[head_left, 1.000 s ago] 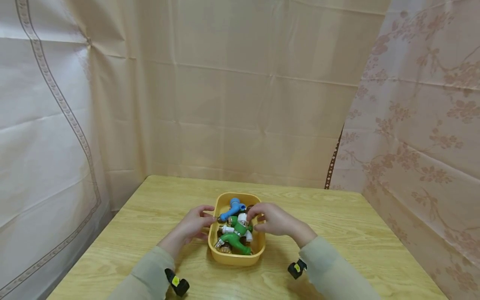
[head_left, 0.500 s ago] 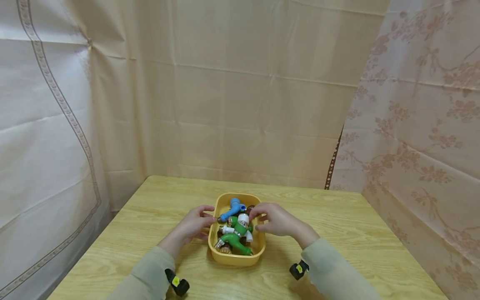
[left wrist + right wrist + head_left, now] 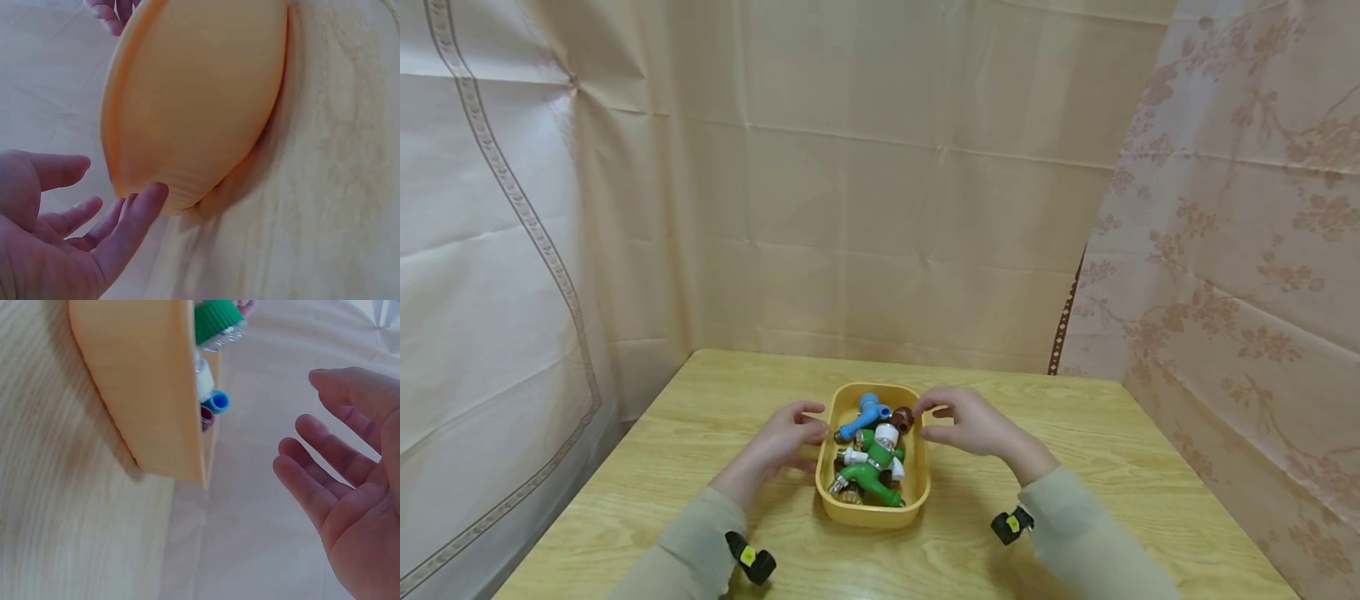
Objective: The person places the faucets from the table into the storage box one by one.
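Note:
A yellow plastic tub (image 3: 874,518) holds a pile of plastic water taps. On top lies a green tap (image 3: 867,478) with a white cap, and behind it are a blue tap (image 3: 867,419) and a brown tap (image 3: 902,419). White tap parts (image 3: 855,457) show underneath, partly hidden. My left hand (image 3: 790,437) is beside the tub's left wall, its fingers spread and extended, holding nothing. At the right rim is my right hand (image 3: 966,423), with slightly bent, parted fingers; the right wrist view shows nothing between them.
The tub stands on a wood-grain table (image 3: 1075,467). Beige curtains (image 3: 880,208) hang behind the table, with a flower-patterned one (image 3: 1247,275) on the right. Black wrist cameras (image 3: 750,558) are strapped to both sleeves.
My right hand has drawn back from over the taps, up and to the right, to the tub's rim, uncovering the brown tap. My left hand stays nearly in place beside the tub.

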{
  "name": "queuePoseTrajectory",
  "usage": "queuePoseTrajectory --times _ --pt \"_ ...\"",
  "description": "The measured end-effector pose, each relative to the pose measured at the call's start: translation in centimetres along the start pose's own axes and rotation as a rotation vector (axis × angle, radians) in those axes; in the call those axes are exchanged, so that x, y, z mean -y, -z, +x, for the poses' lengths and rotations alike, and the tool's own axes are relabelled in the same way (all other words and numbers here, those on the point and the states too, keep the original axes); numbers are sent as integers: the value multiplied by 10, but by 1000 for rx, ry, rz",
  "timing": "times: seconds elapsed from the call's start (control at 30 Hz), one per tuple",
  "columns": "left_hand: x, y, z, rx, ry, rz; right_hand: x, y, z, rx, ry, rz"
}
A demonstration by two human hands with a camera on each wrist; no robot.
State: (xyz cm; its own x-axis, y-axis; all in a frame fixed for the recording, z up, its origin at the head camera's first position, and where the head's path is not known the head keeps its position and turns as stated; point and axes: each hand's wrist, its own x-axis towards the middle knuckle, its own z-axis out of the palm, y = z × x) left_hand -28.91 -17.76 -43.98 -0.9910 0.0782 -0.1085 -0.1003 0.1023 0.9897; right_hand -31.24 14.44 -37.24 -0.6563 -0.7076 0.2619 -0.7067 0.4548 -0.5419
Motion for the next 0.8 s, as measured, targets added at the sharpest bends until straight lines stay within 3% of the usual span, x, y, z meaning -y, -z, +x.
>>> queuePoseTrajectory --times 0.27,0.57,0.8 --pt "-14 7 2 -41 -60 90 -1 13 -10 -103 -6 -39" --pt "-27 17 2 -68 -178 351 -10 20 -22 -166 -11 -63" --pt "-30 18 2 -92 -270 530 -21 20 -36 -177 -64 -134"
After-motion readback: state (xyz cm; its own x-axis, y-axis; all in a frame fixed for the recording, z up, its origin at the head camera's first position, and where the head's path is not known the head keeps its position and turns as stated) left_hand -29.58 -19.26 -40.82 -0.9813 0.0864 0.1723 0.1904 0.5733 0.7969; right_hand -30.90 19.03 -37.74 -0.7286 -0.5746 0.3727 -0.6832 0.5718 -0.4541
